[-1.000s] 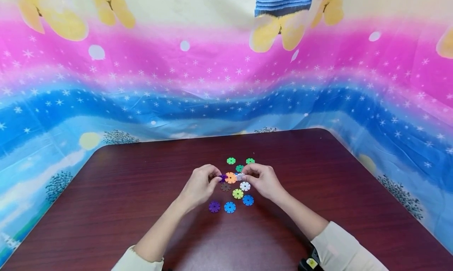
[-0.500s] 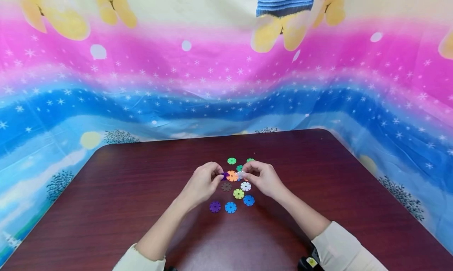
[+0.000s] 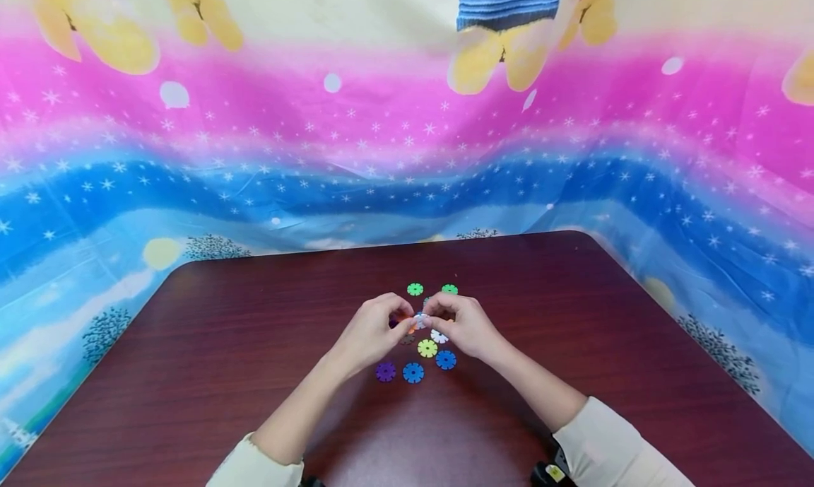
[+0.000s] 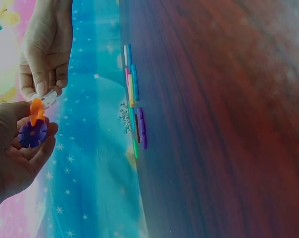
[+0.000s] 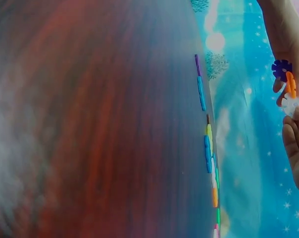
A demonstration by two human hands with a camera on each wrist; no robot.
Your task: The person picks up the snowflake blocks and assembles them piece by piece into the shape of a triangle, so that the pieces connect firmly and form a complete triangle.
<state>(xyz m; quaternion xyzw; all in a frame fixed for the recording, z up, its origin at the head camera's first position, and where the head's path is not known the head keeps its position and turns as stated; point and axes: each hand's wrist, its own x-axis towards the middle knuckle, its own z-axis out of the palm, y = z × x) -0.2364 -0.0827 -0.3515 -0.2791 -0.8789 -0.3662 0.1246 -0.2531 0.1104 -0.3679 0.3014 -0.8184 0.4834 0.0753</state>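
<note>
Three interlocking notched plastic discs are joined in a short chain above the table: a purple disc, an orange disc set crosswise in the middle, and a white disc. My left hand grips the purple and orange end, with its thumb at the orange disc. My right hand pinches the white disc between thumb and fingers. The two hands are close together, fingertips nearly meeting. From the head view, fingers hide most of the chain.
Loose discs lie flat on the dark red table under and around the hands, among them a purple one, blue ones, a yellow-green one and light green ones. A printed cloth hangs behind the table.
Both hands have drawn closer together. The orange disc, seen face-on between them before, is now mostly covered by fingers, and the white disc shows between the fingertips.
</note>
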